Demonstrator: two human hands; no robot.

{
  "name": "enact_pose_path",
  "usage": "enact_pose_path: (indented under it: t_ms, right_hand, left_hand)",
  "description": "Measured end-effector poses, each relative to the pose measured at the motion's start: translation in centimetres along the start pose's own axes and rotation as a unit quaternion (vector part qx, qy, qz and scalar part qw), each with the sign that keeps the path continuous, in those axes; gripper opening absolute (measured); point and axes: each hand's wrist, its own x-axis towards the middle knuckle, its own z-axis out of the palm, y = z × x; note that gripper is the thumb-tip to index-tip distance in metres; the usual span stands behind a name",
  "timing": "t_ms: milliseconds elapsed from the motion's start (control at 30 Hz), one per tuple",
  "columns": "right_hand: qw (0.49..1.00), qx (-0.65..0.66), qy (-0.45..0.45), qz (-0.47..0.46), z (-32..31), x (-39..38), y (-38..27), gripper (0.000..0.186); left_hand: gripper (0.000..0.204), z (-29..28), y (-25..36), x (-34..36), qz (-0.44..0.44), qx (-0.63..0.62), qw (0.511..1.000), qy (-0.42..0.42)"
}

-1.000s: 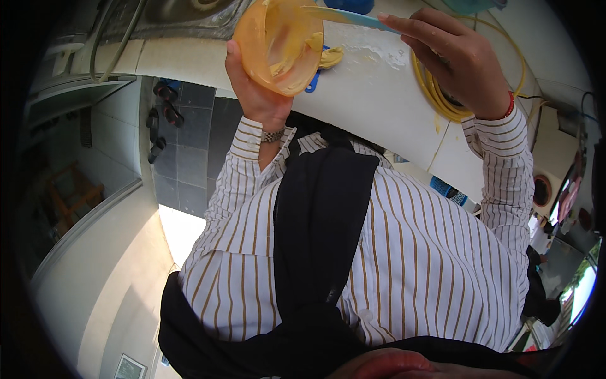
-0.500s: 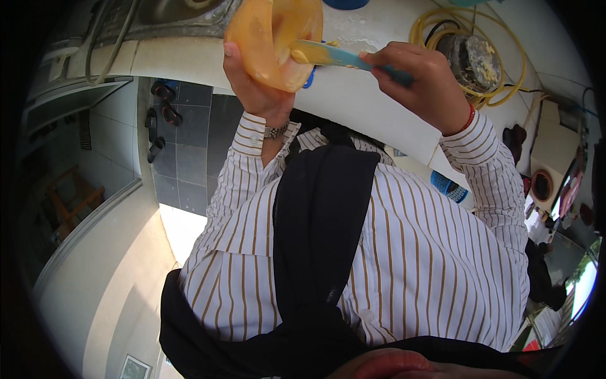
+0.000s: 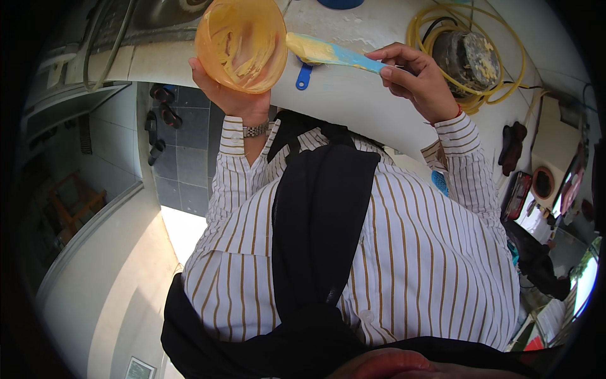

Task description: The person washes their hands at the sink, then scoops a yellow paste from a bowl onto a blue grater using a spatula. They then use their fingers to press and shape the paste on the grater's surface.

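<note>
My left hand point(image 3: 230, 98) holds a translucent orange bowl point(image 3: 242, 44) from beneath, tilted so its inside, smeared with yellow paste, faces me. My right hand point(image 3: 421, 85) grips a light blue spatula point(image 3: 350, 58); its blade is loaded with yellow paste and points at the bowl's right rim. Below the blade a blue utensil point(image 3: 303, 78) lies on the white counter point(image 3: 379, 107), partly hidden by the spatula. Just beyond my right hand is a metal container point(image 3: 470, 57) crusted with yellow bits, ringed by a coiled yellow hose point(image 3: 508, 91).
A metal sink point(image 3: 161, 19) and a hose point(image 3: 117, 41) are at top left. A blue container point(image 3: 341, 2) stands at the counter's back. Slippers point(image 3: 163, 95) lie on grey floor tiles point(image 3: 165, 148). Dark shoes and assorted objects crowd the right side.
The bowl has moved left and turned to show more of its inside. The spatula blade has come out of it. My right hand has moved down from the upper right, uncovering the metal container.
</note>
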Motion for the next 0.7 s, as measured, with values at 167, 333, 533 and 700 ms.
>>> enact_pose_path:
  t_ms: [167, 333, 533, 700]
  right_hand:
    - [0.837, -0.49, 0.067, -0.234, -3.2, 1.2, -0.2, 0.027]
    - [0.654, -0.709, 0.014, -0.263, -2.2, 1.2, -0.4, 0.033]
    - [0.628, -0.722, 0.03, -0.289, -2.1, 1.2, 0.6, 0.036]
    - [0.642, -0.709, 0.054, -0.284, -1.5, 1.1, 0.4, 0.035]
  left_hand:
    - [0.059, -1.7, 2.0, 0.7, 0.045, 0.02, 0.998, 0.037]
    - [0.06, -2.6, 3.3, 0.7, 0.057, 0.021, 0.996, 0.061]
    - [0.059, -3.4, 3.9, 0.2, 0.063, 0.041, 0.995, 0.065]
    - [0.059, -3.8, 4.2, 0.5, 0.062, 0.035, 0.996, 0.054]
